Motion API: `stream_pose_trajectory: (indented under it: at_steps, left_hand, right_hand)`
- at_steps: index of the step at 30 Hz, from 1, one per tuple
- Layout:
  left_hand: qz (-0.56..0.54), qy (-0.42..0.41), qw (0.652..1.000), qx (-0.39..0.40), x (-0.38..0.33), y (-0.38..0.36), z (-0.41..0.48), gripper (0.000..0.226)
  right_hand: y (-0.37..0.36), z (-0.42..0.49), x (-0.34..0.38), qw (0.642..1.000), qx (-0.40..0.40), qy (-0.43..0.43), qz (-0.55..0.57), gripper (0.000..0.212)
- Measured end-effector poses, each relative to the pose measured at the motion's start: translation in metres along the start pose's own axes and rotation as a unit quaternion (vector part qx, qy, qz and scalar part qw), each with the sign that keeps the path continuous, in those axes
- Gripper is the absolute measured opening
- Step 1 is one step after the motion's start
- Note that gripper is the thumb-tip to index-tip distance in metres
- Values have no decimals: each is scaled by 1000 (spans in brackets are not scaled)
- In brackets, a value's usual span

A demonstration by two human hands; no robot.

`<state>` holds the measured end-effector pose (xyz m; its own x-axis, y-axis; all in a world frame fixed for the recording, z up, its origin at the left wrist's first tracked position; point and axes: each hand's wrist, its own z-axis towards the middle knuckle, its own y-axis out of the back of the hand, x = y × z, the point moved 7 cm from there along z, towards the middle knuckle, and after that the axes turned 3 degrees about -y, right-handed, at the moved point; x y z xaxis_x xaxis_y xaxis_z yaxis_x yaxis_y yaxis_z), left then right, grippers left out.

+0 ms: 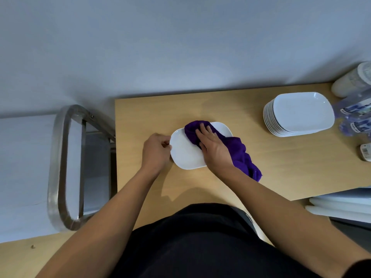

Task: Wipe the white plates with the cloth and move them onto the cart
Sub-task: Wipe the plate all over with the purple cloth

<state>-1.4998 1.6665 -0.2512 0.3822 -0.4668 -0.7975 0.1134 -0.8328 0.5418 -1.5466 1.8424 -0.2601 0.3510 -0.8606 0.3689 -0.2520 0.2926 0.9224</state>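
One white plate [185, 152] lies flat on the wooden table [281, 167] in front of me. My left hand [155, 151] pinches its left rim. A purple cloth [240, 150] is spread across the plate's far right part and trails off onto the table toward the right. My right hand [213, 146] lies flat on the cloth, pressing it against the plate. A stack of several white plates [299, 114] stands at the table's far right. The metal cart [66, 167] stands to the left of the table, its handle loop nearest me.
Plastic water bottles [355, 115] and a white container [349, 81] stand beyond the plate stack at the right edge. A small white object [365, 151] lies near them. A grey wall runs behind the table. White boards [341, 205] sit low on the right.
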Motion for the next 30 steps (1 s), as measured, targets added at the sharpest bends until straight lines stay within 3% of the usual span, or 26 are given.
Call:
stream_pose_trajectory:
  at_steps: [3, 13, 21, 30]
  left_hand:
    - [-32, 18, 999, 11, 8, 0, 5, 27]
    - [-227, 117, 966, 45, 22, -2, 2, 33]
    - [-134, 122, 983, -1, 32, 3, 11, 9]
    - [-13, 59, 998, 23, 22, -7, 15, 26]
  right_hand:
    - [-19, 3, 24, 998, 45, 27, -45, 57]
    - [-33, -11, 45, 995, 68, 55, 56, 56]
    - [-38, -30, 52, 983, 96, 139, 75, 49]
    - [-31, -66, 47, 966, 141, 200, 88, 47]
